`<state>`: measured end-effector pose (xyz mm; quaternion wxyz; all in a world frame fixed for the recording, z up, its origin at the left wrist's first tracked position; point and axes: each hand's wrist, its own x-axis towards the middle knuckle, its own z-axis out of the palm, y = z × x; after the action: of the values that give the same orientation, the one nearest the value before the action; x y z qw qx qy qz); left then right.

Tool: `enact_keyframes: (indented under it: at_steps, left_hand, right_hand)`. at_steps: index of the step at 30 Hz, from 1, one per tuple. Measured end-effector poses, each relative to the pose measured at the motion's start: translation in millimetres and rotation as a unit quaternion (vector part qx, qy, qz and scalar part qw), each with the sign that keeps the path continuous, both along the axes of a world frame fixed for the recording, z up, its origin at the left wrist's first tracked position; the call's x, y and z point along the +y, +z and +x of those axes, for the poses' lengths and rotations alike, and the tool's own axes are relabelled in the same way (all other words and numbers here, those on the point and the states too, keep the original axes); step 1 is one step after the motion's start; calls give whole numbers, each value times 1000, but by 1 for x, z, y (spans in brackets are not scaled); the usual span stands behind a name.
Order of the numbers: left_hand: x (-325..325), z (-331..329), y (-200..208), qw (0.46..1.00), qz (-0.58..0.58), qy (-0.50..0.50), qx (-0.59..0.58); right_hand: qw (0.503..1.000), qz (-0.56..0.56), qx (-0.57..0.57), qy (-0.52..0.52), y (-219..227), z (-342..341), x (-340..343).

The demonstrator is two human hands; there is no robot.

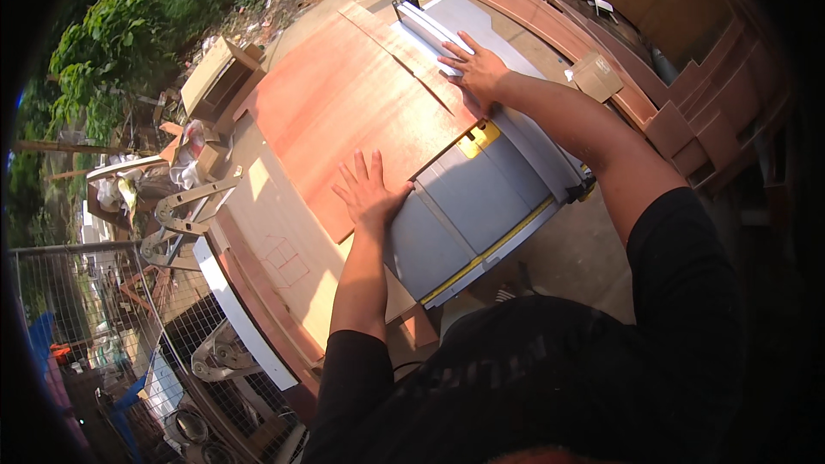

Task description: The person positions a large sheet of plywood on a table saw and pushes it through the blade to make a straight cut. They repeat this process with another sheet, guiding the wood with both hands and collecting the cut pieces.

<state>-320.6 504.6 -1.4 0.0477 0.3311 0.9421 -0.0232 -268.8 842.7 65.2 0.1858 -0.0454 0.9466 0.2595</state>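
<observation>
Both palms flat on the board, no real grip on it

In the middle of the frame my left hand [368, 191] lies open, fingers spread, on the near edge of the reddish board [344, 112] lying across the grey table saw [481, 198]. Up and to the right, my right hand [474, 67] presses flat, not closed, by the fence [430, 30]. I judge uneven pressure could skew the board and bind it, or slide my fingers toward the cut.

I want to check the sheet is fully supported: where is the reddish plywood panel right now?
In the head view the reddish plywood panel lies flat left of centre, partly on the grey table saw, with the left hand on its near edge and the right hand at its far right edge.
</observation>
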Motion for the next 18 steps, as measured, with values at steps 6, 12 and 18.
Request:
enact_keyframes:
  at_steps: [6, 12, 18]
  left_hand:
    - [5, -12, 1, 1000, -19, 10, -4]
    - [7, -23, 1, 1000, -16, 8, 3]
    - [14, -50, 1, 1000, -3, 8, 13]
  right_hand:
    - [1000, 1, 12, 4, 1, -10, 2]
    - [1000, 1, 12, -4, 6, -18, 2]
    - [1000, 7, 13, 7, 15, -34, 4]
